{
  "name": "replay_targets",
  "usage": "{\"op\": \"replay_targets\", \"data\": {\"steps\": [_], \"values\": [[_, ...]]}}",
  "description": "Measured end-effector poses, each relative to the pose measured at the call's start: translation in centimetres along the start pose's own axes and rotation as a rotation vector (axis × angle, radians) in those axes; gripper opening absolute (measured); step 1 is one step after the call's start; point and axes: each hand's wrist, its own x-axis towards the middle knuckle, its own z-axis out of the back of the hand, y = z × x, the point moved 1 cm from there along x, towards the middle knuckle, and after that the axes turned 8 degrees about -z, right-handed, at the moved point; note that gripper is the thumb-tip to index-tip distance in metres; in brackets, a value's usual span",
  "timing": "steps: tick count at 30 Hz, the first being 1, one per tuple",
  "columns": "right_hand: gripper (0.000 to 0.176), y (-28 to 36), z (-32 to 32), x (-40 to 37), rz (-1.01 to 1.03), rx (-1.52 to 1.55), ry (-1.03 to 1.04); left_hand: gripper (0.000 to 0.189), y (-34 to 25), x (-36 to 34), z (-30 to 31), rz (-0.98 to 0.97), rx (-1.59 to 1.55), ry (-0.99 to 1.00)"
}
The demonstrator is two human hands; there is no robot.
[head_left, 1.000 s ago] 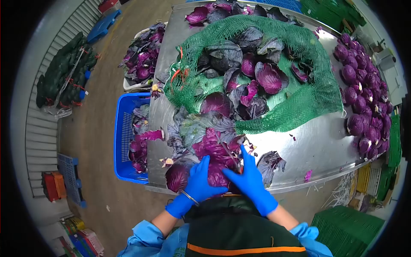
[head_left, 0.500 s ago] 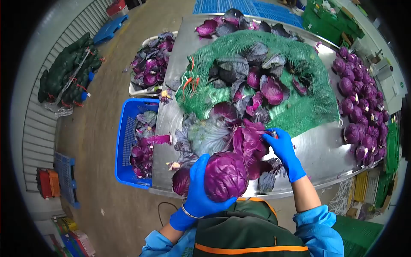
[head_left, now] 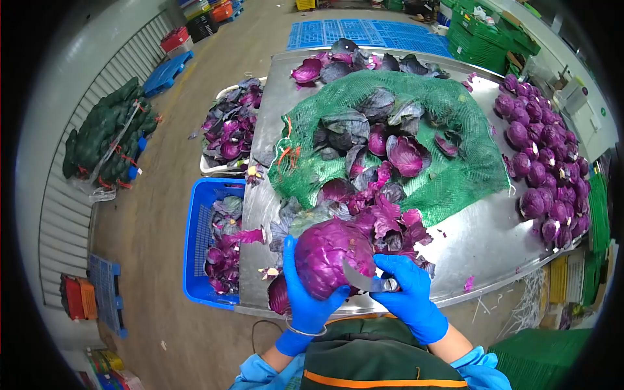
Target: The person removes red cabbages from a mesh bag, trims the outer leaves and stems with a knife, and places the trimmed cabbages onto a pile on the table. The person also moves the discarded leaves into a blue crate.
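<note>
My left hand point(head_left: 305, 304), in a blue glove, grips a round red cabbage point(head_left: 330, 253) lifted just above the near edge of the steel table point(head_left: 484, 237). My right hand point(head_left: 408, 294), also gloved, holds a small knife point(head_left: 361, 279) whose blade touches the lower right side of the cabbage. Loose purple leaves point(head_left: 390, 224) lie on the table just beyond the cabbage. A smaller cabbage piece point(head_left: 279, 296) sits below my left hand at the table edge.
An open green net sack point(head_left: 455, 162) of untrimmed cabbages spreads across the table's middle. Several trimmed cabbages point(head_left: 543, 153) are piled at the right. A blue crate point(head_left: 195, 260) and a white crate point(head_left: 231, 130) of leaf scraps stand on the floor at the left.
My right hand dropped a torn leaf onto the table, came back toward me and now presses the knife to the cabbage. My left hand raised and turned the cabbage.
</note>
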Motion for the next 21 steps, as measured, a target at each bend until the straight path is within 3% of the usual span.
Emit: {"op": "replay_targets", "data": {"steps": [1, 3, 5, 7, 8, 10, 11, 13, 16, 18, 21], "values": [[0.045, -0.8, -0.3, 0.0, -0.002, -0.001, -0.006, 0.111, 0.0, -0.1, 0.2, 0.011, 0.027, 0.017], [0.032, -2.3, -0.8, 0.4, -0.227, 0.2, -0.112, 0.11, 0.0, -0.2, 0.8, 0.043, -0.062, 0.022], [0.007, -1.6, 1.0, 2.7, -0.771, 0.573, -0.137, 0.11, 0.0, -0.6, 1.1, 0.073, -0.146, 0.023], [0.024, -6.1, 2.9, 5.3, -0.922, 0.588, 0.05, 0.107, 0.4, -1.1, 1.4, 0.14, -0.377, 0.032], [0.024, -4.8, 2.8, 5.1, -0.917, 0.593, 0.045, 0.102, 0.7, -1.5, 1.4, 0.174, -0.399, 0.012], [0.051, -1.0, 2.5, 4.5, -0.441, 0.665, 0.071, 0.1, 0.7, -1.2, 0.8, 0.209, -0.405, -0.026], [0.075, -2.0, 1.5, 2.9, -0.233, 0.492, 0.239, 0.099, 0.6, -1.5, 0.6, 0.268, -0.406, -0.061], [0.071, 3.1, 1.3, 2.2, -0.154, 0.063, 0.192, 0.098, -0.1, -1.0, 0.1, 0.305, -0.405, -0.078], [0.064, 0.6, 0.8, 2.0, 0.011, 0.165, 0.216, 0.1, -0.1, -0.7, 0.4, 0.284, -0.377, -0.066], [0.056, 0.0, 0.7, 1.0, 0.052, 0.103, 0.187, 0.102, 0.3, -0.5, 1.2, 0.083, -0.111, 0.037], [0.048, -0.7, 0.6, 0.8, 0.096, 0.037, 0.107, 0.102, 0.9, -0.7, 0.9, 0.151, -0.206, 0.039]]}}
